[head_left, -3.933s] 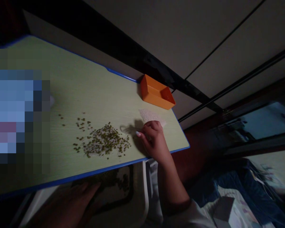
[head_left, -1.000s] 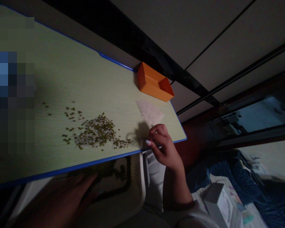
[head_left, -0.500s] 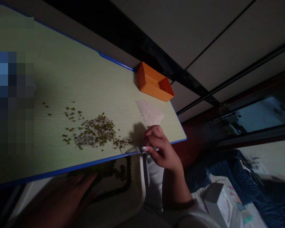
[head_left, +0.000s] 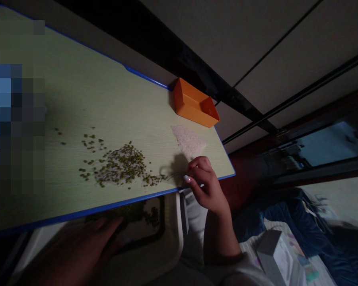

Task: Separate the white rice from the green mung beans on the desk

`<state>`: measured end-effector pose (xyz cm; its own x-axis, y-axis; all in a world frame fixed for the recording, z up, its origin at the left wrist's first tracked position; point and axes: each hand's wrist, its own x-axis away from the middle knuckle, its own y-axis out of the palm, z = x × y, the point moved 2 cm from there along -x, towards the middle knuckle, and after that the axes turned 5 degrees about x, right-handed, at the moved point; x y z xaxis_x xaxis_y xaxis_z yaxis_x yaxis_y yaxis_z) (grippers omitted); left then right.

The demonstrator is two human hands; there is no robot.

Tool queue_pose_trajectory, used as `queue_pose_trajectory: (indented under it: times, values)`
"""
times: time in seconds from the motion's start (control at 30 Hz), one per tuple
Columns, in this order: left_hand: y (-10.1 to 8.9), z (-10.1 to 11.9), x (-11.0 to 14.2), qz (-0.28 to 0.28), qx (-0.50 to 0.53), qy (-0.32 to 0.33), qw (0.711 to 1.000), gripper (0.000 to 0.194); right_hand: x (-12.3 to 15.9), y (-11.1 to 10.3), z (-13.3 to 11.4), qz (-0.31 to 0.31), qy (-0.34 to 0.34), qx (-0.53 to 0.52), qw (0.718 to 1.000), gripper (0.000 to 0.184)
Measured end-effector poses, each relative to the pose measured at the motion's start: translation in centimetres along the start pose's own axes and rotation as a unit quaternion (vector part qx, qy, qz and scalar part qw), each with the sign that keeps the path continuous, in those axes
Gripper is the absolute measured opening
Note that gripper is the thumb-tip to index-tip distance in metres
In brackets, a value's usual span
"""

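Note:
A heap of green beans mixed with white grains (head_left: pixel 119 167) lies on a pale table (head_left: pixel 107 107) with a blue rim. My right hand (head_left: pixel 204 184) is pinched on a clear spoon (head_left: pixel 170 175) whose bowl rests by the heap's right end. A separate small pile of white rice (head_left: pixel 188 141) lies just beyond that hand. Below the table's front edge, my left hand (head_left: pixel 83 246) lies in deep shadow against a dark tray of green beans (head_left: pixel 143 216). Its fingers look flat and spread, though the dimness makes this hard to read.
An orange rectangular box (head_left: pixel 195 104) stands at the table's far right corner. A blurred blue patch covers the table's left side. A grey box (head_left: pixel 271 250) lies on bedding at lower right. Dark rails run behind the table.
Half a second ago the spoon hung over the table's front edge above the tray; now my right hand has brought it back onto the table beside the beans.

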<state>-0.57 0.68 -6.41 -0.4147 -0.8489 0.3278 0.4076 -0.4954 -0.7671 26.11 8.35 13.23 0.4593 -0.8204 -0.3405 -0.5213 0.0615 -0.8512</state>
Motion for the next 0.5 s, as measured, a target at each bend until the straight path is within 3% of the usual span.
queue_pose_trajectory:
  times: [0.27,0.5]
  values:
    - [0.1,-0.21,0.1,0.03,0.024,0.02,0.999,0.052,0.03,0.32,-0.29,0.001,0.002,-0.006,1.0,0.018]
    - [0.51,-0.45,0.11,0.017,0.021,0.011,1.0,0.053,0.25,0.44,0.07,0.022,0.034,0.015,0.999,0.016]
